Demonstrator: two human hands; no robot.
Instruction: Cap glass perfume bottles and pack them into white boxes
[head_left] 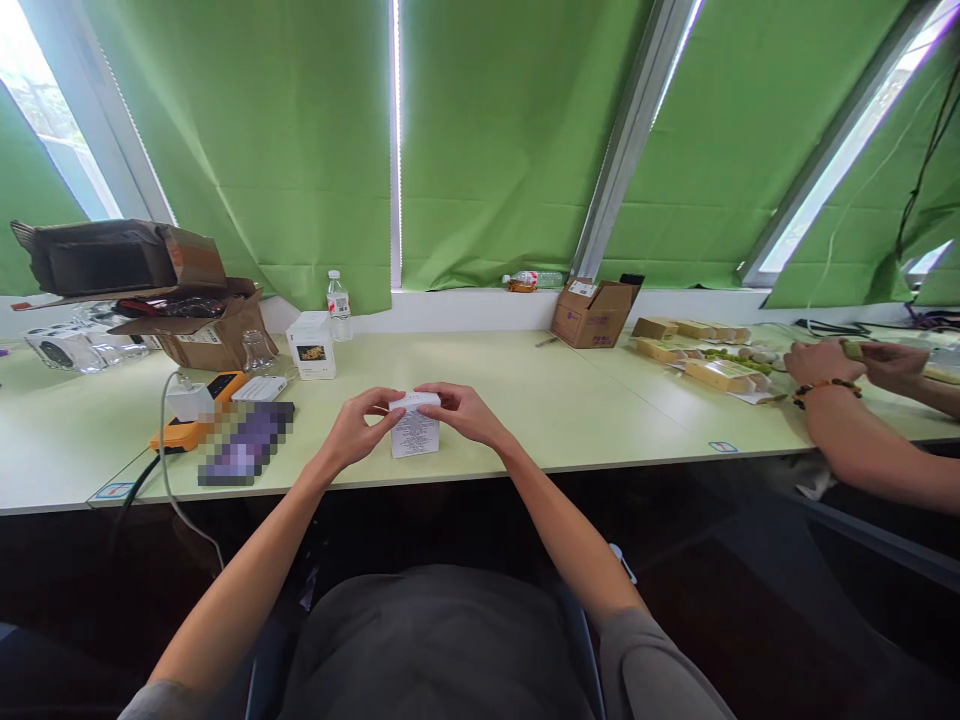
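A small white box (415, 436) with printed text on its front stands upright on the pale green table, near the front edge. My left hand (358, 428) pinches its top left side between thumb and fingers. At the top right, my right hand (466, 412) grips it the same way, thumb on the front and fingers behind. Both hands touch the upper edge, and parts of the top are covered by the fingers. Further back on the left stands a larger white box (313, 345) with a picture on its front.
Left: a clear bottle (339, 308), an orange power strip (184, 432) with a cable, a pixelated flat item (247, 443), and stacked cardboard boxes (202, 335). Right: an open cardboard box (595, 315), yellow cartons (721, 375), and a co-worker's hands (825, 365).
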